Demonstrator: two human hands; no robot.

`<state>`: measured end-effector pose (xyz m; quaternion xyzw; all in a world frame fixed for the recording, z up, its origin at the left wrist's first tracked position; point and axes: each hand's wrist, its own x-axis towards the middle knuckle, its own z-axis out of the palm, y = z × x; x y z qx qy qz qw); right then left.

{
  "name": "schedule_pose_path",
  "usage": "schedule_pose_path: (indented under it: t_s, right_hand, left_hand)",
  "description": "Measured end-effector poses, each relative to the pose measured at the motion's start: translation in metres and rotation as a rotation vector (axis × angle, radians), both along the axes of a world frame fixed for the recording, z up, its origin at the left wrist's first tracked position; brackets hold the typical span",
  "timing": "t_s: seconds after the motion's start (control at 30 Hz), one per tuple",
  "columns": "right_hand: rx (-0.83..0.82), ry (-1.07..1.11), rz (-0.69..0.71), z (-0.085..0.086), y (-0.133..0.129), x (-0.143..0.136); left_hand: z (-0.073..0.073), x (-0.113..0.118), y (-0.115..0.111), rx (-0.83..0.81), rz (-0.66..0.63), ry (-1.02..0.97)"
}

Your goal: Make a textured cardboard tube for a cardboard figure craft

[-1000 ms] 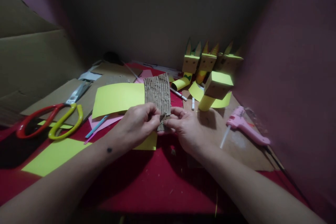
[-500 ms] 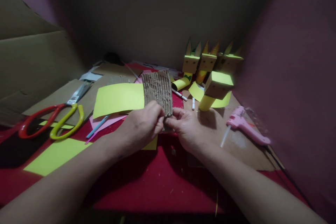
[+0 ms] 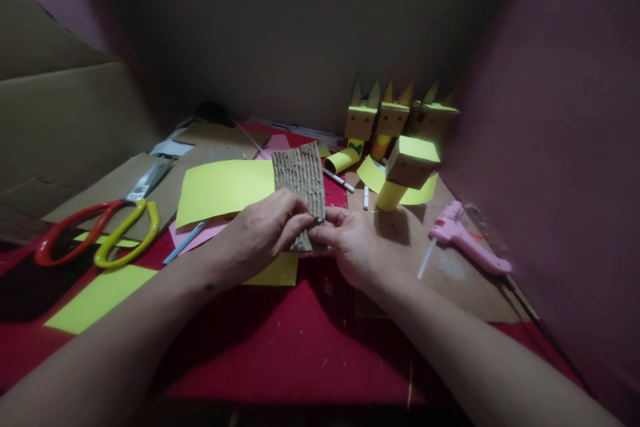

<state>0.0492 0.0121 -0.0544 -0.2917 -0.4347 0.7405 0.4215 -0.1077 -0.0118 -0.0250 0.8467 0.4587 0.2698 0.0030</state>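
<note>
A piece of ridged brown cardboard (image 3: pixel 301 177) is held upright above the red table, near the centre. My left hand (image 3: pixel 273 223) pinches its lower part, thumb in front. On its lower right edge, my right hand (image 3: pixel 347 237) closes with thumb and fingers, close to the left fingertips. A yellow paper sheet (image 3: pixel 225 188) lies just left of the cardboard, its right end meeting or hidden behind it. Under my left hand, part of another yellow sheet (image 3: pixel 275 272) shows.
Scissors with red and yellow handles (image 3: pixel 127 233) lie left. At right, a pink glue gun (image 3: pixel 465 240) rests on a cardboard sheet (image 3: pixel 450 293). A box-headed figure (image 3: pixel 413 163) stands before several eared figures (image 3: pixel 361 121). A large cardboard piece (image 3: pixel 60 127) rises at left.
The left thumb now lies across the front of the cardboard, and more of the piece's lower end shows below it. The right hand keeps its pinch. The view has shifted slightly.
</note>
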Motion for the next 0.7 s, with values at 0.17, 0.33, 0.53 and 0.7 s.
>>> schedule_pose_path:
  t_s: [0.17,0.33,0.53,0.7]
  right_hand:
    - [0.011,0.031,0.03,0.0013,0.0008,0.0002]
    - [0.02,-0.018,0.042,0.0049,-0.0035,0.0007]
    - [0.008,-0.073,0.083,0.0022,-0.0076,-0.0011]
    - [-0.034,-0.024,0.076,0.0033,-0.0041,-0.0005]
  left_hand:
    - [-0.0011,-0.0017,0.0012,0.091,-0.071,0.022]
    - [-0.0027,0.003,-0.002,0.315,-0.114,0.177]
    - [-0.0012,0.0063,-0.0079,0.281,-0.01,0.037]
    - [0.0022,-0.0015,-0.0079,0.152,0.094,-0.208]
